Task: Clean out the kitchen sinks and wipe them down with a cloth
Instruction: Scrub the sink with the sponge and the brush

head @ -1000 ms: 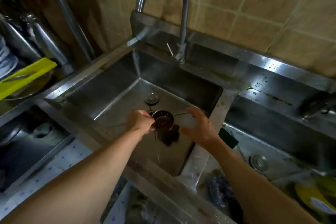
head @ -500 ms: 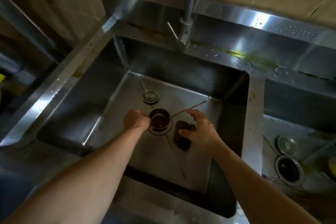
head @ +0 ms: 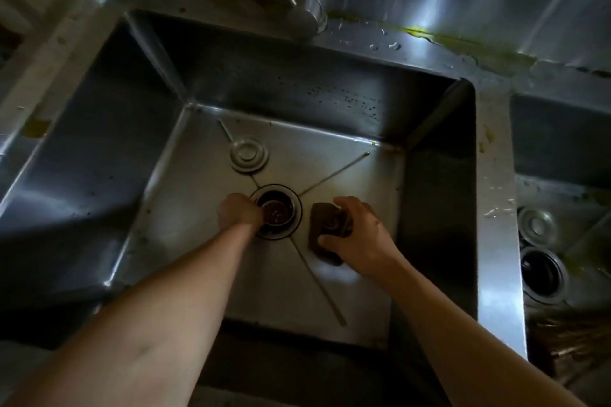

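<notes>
Both hands down in L sink point(head: 109, 149). L hand point(head: 238, 212) curled tight on strainer point(head: 277, 211), seated in drain at basin centre. R hand point(head: 355, 235) fingers bent over dark sponge point(head: 325, 243), flat on floor just R of drain. Plug point(head: 249, 154) behind.

Left hand point(head: 238, 213) lowered strainer point(head: 277, 211) into drain; right hand point(head: 357, 235) reached sponge point(head: 325, 235).

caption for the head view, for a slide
Left hand holds strainer at drain; right hand grips sponge.
</notes>
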Tool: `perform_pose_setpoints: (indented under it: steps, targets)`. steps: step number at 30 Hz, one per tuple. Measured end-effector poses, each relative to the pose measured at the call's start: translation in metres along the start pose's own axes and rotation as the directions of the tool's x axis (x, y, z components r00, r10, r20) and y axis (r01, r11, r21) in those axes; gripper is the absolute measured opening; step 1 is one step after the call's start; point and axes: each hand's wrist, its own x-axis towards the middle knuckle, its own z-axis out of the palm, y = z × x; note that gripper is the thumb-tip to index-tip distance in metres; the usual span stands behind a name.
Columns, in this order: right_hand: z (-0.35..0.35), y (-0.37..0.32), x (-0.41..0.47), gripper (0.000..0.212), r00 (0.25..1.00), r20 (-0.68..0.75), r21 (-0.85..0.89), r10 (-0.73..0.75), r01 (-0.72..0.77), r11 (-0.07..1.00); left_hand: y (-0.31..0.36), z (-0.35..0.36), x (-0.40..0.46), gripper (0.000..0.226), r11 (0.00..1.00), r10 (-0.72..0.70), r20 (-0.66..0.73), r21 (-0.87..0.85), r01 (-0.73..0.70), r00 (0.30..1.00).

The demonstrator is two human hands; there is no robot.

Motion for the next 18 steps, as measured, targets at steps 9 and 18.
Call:
perform_pose_setpoints:
  steps: [9,18]
  targets:
    - [-0.002,0.004,0.001,0.07,0.999,0.003,0.042,0.038,-0.038,0.998,-0.002,0.004,0.001,0.034,0.988,0.063,0.051,0.135,-0.07,0.997]
    - [-0.023,-0.017,-0.024,0.07,1.0,-0.017,0.066,0.024,-0.023,0.998,0.007,-0.027,-0.032,0.036,0.991,0.131,0.046,0.018,-0.132,0.99]
